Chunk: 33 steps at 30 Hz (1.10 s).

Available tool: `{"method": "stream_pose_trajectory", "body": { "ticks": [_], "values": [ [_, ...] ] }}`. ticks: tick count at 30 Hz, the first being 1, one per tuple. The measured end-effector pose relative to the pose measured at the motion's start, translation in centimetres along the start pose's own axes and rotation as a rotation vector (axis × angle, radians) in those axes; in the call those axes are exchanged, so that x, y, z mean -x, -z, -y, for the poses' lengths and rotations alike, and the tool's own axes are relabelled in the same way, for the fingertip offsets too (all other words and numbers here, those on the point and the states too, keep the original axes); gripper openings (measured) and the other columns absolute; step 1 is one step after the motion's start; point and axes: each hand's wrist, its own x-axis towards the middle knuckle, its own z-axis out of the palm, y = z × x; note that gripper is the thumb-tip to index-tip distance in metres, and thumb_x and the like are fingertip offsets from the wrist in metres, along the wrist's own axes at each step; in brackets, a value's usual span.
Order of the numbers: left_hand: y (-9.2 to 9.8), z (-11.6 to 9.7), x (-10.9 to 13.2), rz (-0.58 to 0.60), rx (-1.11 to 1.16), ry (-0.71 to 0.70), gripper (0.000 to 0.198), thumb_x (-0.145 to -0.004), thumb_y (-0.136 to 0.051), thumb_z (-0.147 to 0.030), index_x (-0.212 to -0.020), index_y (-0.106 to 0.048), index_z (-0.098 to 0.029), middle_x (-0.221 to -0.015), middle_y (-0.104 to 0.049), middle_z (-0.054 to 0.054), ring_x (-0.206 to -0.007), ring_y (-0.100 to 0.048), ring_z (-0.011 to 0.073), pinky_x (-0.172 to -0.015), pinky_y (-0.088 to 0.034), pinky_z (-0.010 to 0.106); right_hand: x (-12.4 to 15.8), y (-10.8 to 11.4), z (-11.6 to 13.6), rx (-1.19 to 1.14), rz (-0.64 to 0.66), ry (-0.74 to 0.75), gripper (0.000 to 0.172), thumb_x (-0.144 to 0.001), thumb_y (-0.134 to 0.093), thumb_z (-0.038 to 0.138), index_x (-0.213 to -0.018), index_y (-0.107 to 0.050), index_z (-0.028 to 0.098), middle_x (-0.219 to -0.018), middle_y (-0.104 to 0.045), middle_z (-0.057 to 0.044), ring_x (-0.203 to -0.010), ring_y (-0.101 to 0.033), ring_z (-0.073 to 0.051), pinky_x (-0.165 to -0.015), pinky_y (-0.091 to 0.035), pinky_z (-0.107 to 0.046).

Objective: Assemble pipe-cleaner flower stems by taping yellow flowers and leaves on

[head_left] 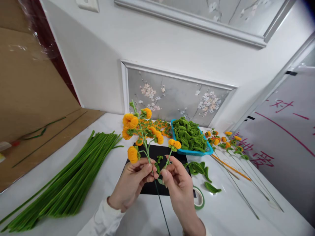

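Note:
Between thumb and fingers, my left hand (134,180) grips the stem of a branch of orange pipe-cleaner flowers (130,122); its long wire end (161,200) runs down toward me. My right hand (177,181) pinches the short stem of a single orange flower (174,144), held close to the right of the branch. Both hands are above a black mat (151,189), on which small green curled pieces (159,159) lie. A roll of green tape (199,198) rests beside my right wrist, partly hidden by it.
At left lies a bundle of green pipe cleaners (73,178). A blue basket (209,150) of green leaves (189,132) stands at the back, with loose leaves (212,187) in front. Orange flowers (159,124) lie behind the mat; finished-looking flower stems (242,186) lie right.

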Motion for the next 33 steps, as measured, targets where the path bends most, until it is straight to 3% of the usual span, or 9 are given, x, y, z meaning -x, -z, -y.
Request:
{"method": "stream_pose_trajectory", "body": {
  "ticks": [11,24,29,33],
  "values": [
    [-0.2,0.0,0.1,0.004,0.011,0.025,0.016,-0.065,-0.08,-0.026,-0.074,-0.073,-0.015,-0.061,-0.066,0.001,-0.054,-0.062,0.0099,-0.048,-0.05,0.015,0.3,0.4,-0.9,0.127,0.052,0.14,0.005,-0.087,-0.056,0.024,-0.089,-0.061,0.022,-0.08,-0.059,-0.003,-0.067,-0.053,-0.015,-0.061,-0.045,-0.027],
    [-0.7,-0.1,-0.1,-0.15,-0.199,-0.044,0.016,-0.063,-0.08,-0.027,-0.073,-0.073,-0.015,-0.062,-0.068,0.002,-0.057,-0.063,0.0133,-0.052,-0.052,0.02,0.7,0.7,-1.2,0.146,0.016,0.134,0.008,-0.088,-0.055,0.023,-0.087,-0.063,0.022,-0.077,-0.059,-0.003,-0.068,-0.054,-0.015,-0.062,-0.045,-0.028],
    [-0.5,0.2,-0.1,-0.257,-0.246,-0.154,0.014,-0.059,-0.081,-0.023,-0.063,-0.07,-0.016,-0.061,-0.068,0.0,-0.053,-0.06,0.0123,-0.05,-0.049,0.02,0.8,0.2,-0.4,0.245,0.078,0.273,0.016,-0.085,-0.057,0.015,-0.082,-0.07,0.024,-0.078,-0.061,-0.003,-0.069,-0.057,-0.015,-0.061,-0.046,-0.027],
    [-0.4,0.3,-0.2,-0.265,-0.216,-0.111,0.016,-0.061,-0.08,-0.026,-0.063,-0.068,-0.016,-0.056,-0.068,0.001,-0.053,-0.062,0.0151,-0.05,-0.05,0.022,1.0,-0.7,0.1,0.312,0.125,0.33,0.019,-0.082,-0.059,0.013,-0.079,-0.073,0.025,-0.077,-0.063,-0.004,-0.067,-0.06,-0.015,-0.057,-0.048,-0.025]
  ]
}}
